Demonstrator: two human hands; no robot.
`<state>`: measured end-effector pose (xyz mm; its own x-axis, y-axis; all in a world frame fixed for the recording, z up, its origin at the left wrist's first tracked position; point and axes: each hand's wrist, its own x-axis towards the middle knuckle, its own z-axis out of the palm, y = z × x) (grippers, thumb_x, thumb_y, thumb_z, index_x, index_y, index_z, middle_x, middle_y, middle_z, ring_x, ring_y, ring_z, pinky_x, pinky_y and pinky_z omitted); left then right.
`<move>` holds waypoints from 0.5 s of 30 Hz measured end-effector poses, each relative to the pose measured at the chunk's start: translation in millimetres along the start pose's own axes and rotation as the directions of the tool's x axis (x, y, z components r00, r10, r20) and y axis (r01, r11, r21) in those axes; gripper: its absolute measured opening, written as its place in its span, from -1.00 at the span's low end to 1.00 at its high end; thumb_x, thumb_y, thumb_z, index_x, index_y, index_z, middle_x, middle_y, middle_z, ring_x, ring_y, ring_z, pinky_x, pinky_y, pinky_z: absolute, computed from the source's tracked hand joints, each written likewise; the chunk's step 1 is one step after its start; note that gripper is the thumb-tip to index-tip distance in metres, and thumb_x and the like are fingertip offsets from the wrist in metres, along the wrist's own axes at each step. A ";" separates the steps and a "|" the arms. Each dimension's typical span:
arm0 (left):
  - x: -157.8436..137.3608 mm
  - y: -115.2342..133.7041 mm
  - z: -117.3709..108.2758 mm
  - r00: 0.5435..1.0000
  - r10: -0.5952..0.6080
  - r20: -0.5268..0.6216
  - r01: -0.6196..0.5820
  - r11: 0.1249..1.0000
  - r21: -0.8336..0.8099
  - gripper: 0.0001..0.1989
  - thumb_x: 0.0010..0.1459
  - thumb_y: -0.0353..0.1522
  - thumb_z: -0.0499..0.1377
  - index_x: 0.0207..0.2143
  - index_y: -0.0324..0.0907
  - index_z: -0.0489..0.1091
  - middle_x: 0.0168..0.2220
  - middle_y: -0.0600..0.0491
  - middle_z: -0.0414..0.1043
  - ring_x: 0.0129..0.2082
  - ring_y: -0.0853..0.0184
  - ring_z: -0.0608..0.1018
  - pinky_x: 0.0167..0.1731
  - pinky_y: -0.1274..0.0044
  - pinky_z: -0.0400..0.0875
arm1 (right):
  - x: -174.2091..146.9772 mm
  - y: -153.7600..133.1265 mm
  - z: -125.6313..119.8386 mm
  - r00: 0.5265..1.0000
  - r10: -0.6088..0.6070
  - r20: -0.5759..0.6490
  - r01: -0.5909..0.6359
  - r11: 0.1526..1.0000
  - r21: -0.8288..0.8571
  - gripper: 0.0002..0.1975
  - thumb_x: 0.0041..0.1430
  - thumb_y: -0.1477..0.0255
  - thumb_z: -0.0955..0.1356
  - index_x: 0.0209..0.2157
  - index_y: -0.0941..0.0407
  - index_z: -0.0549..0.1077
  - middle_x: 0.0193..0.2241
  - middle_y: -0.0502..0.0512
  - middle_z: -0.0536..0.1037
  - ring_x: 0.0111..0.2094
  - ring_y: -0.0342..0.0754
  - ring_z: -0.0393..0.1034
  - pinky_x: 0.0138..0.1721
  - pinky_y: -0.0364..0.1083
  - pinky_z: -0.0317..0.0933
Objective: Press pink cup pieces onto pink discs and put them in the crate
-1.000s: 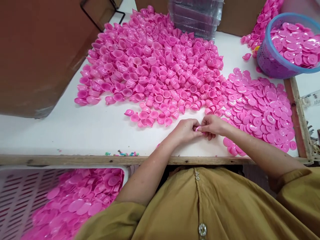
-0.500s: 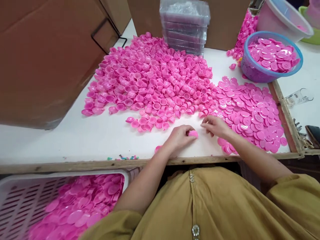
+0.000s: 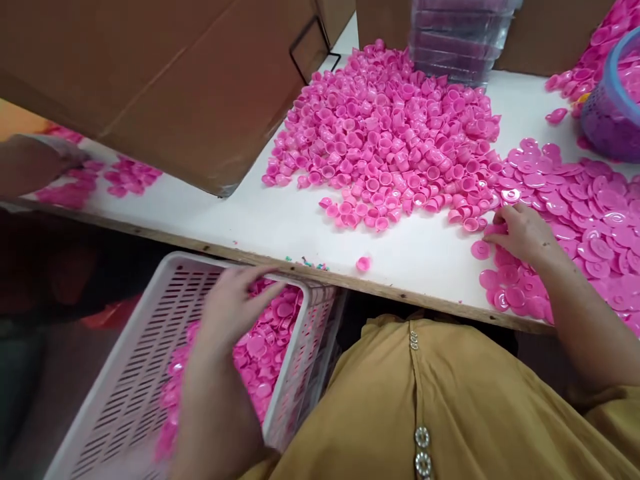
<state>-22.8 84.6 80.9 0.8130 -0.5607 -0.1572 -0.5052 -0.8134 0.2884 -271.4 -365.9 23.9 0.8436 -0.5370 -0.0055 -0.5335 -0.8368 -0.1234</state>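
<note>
My left hand (image 3: 239, 305) hangs over the white slotted basket (image 3: 169, 259) below the table edge. Its fingers are spread and nothing shows in them; it is slightly blurred. Pink plastic pieces (image 3: 273, 327), round and flat ones among them, lie in the basket under it. On the right, my right hand (image 3: 523, 233) rests at the near left edge of a pile of flat pink discs (image 3: 580, 230), thumb and forefinger apart around pink pieces. A heap of small pink toy cups (image 3: 385, 140) covers the middle of the table. One lone cup (image 3: 363, 264) lies near the front edge.
A large cardboard box (image 3: 200, 87) leans over the table's left side. Beyond it, another person's arm (image 3: 37, 163) reaches toward more pink pieces (image 3: 133, 175). Stacked clear plastic boxes (image 3: 457, 43) stand behind the heap. A blue basket (image 3: 607, 100) is at far right.
My left hand has swung from the table to above the basket, and the pink disc-like piece it held is gone from it. My right hand has reached the discs. The view has turned left.
</note>
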 end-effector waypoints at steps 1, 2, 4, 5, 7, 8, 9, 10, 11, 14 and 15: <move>8.3 21.6 13.3 0.998 0.058 0.010 -0.058 0.998 -0.029 -0.51 0.11 -0.01 0.07 -0.07 -0.11 0.47 -0.23 -0.05 0.45 -0.24 0.16 0.50 -0.17 0.35 0.40 | 0.0 -1.2 -1.4 1.000 -0.012 0.008 0.012 1.000 0.002 -0.70 -0.06 0.27 0.47 -0.31 0.13 0.46 -0.33 0.21 0.47 -0.30 0.13 0.36 -0.41 -0.02 0.18; 17.8 43.8 26.3 0.992 0.122 0.045 -0.120 0.992 -0.043 -0.53 0.13 -0.05 0.07 -0.05 -0.13 0.46 -0.21 -0.06 0.44 -0.22 0.17 0.51 -0.16 0.38 0.40 | -0.5 -2.9 -3.2 1.000 -0.005 0.024 0.005 1.000 0.010 -0.73 -0.05 0.28 0.46 -0.32 0.12 0.45 -0.37 0.18 0.48 -0.34 0.10 0.36 -0.43 -0.03 0.16; 36.6 83.7 48.9 0.959 0.239 0.150 -0.242 0.970 0.001 -0.61 0.12 -0.15 0.12 -0.09 -0.16 0.46 -0.20 -0.08 0.43 -0.20 0.17 0.52 -0.17 0.40 0.39 | -3.5 -7.2 -7.1 0.997 0.053 0.051 -0.055 0.998 0.042 -0.79 -0.01 0.32 0.43 -0.33 0.10 0.43 -0.45 0.12 0.48 -0.43 0.06 0.36 -0.47 -0.05 0.14; 44.6 99.5 57.7 0.940 0.280 0.197 -0.293 0.955 0.040 -0.66 0.11 -0.21 0.14 -0.13 -0.18 0.47 -0.21 -0.08 0.43 -0.20 0.16 0.52 -0.20 0.41 0.38 | -6.1 -9.2 -8.7 0.995 0.084 0.048 -0.087 0.994 0.071 -0.82 0.03 0.33 0.41 -0.33 0.09 0.43 -0.47 0.11 0.49 -0.45 0.04 0.36 -0.48 -0.05 0.13; 55.6 122.2 69.7 0.905 0.348 0.244 -0.378 0.921 0.090 -0.76 0.08 -0.29 0.15 -0.21 -0.19 0.46 -0.24 -0.08 0.43 -0.23 0.16 0.51 -0.27 0.44 0.35 | -12.6 -12.1 -10.8 0.991 0.134 0.001 -0.133 0.976 0.171 -0.86 0.09 0.34 0.36 -0.31 0.08 0.44 -0.44 0.10 0.53 -0.45 0.02 0.38 -0.45 -0.04 0.17; 58.8 130.4 72.9 0.894 0.376 0.245 -0.407 0.909 0.088 -0.80 0.08 -0.31 0.15 -0.24 -0.19 0.45 -0.26 -0.07 0.43 -0.26 0.18 0.51 -0.30 0.46 0.34 | -16.2 -13.0 -11.1 0.987 0.160 -0.028 -0.149 0.958 0.244 -0.86 0.10 0.34 0.35 -0.30 0.08 0.44 -0.41 0.10 0.54 -0.43 0.02 0.40 -0.41 -0.03 0.21; 60.8 137.3 74.4 0.887 0.398 0.234 -0.424 0.903 0.073 -0.83 0.08 -0.33 0.14 -0.28 -0.19 0.43 -0.30 -0.04 0.44 -0.30 0.20 0.51 -0.34 0.47 0.31 | -19.8 -13.6 -10.8 0.980 0.193 -0.049 -0.166 0.929 0.332 -0.85 0.10 0.34 0.35 -0.28 0.08 0.45 -0.38 0.11 0.56 -0.41 0.01 0.41 -0.38 -0.03 0.24; 61.9 143.8 74.5 0.882 0.418 0.217 -0.437 0.898 0.051 -0.86 0.08 -0.34 0.14 -0.30 -0.18 0.41 -0.34 -0.02 0.44 -0.34 0.23 0.50 -0.37 0.49 0.29 | -23.2 -14.3 -10.1 0.972 0.230 -0.052 -0.186 0.883 0.430 -0.83 0.10 0.33 0.35 -0.27 0.09 0.46 -0.35 0.11 0.57 -0.40 0.00 0.43 -0.36 -0.02 0.27; 62.5 150.2 73.3 0.879 0.434 0.198 -0.447 0.894 0.028 -0.90 0.08 -0.36 0.14 -0.32 -0.17 0.39 -0.38 0.01 0.44 -0.37 0.26 0.49 -0.40 0.51 0.27 | -26.1 -15.3 -9.0 0.963 0.265 -0.038 -0.205 0.822 0.532 -0.80 0.10 0.31 0.36 -0.25 0.09 0.46 -0.34 0.11 0.57 -0.41 -0.02 0.44 -0.36 -0.03 0.30; 64.5 170.4 65.2 0.860 0.479 0.178 -0.491 0.871 0.028 -0.94 0.08 -0.41 0.12 -0.34 -0.16 0.37 -0.44 0.05 0.42 -0.43 0.29 0.47 -0.43 0.53 0.23 | -31.6 -20.9 -3.2 0.954 0.300 0.027 -0.217 0.620 0.754 -0.73 0.08 0.24 0.38 -0.24 0.12 0.46 -0.39 0.08 0.55 -0.45 -0.06 0.43 -0.42 -0.07 0.34; 65.6 177.3 62.0 0.844 0.499 0.197 -0.518 0.853 0.061 -0.93 0.09 -0.42 0.12 -0.33 -0.16 0.38 -0.43 0.03 0.43 -0.42 0.28 0.48 -0.43 0.52 0.23 | -32.2 -23.6 -0.7 0.955 0.294 0.033 -0.205 0.576 0.792 -0.73 0.07 0.23 0.38 -0.25 0.12 0.45 -0.40 0.06 0.53 -0.46 -0.08 0.42 -0.43 -0.09 0.33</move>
<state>-77.0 -106.0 63.2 0.3770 -0.9096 -0.1747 -0.8699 -0.4125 0.2703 -286.0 -329.0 27.6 0.6510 -0.7554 -0.0746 -0.4311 -0.2870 -0.8554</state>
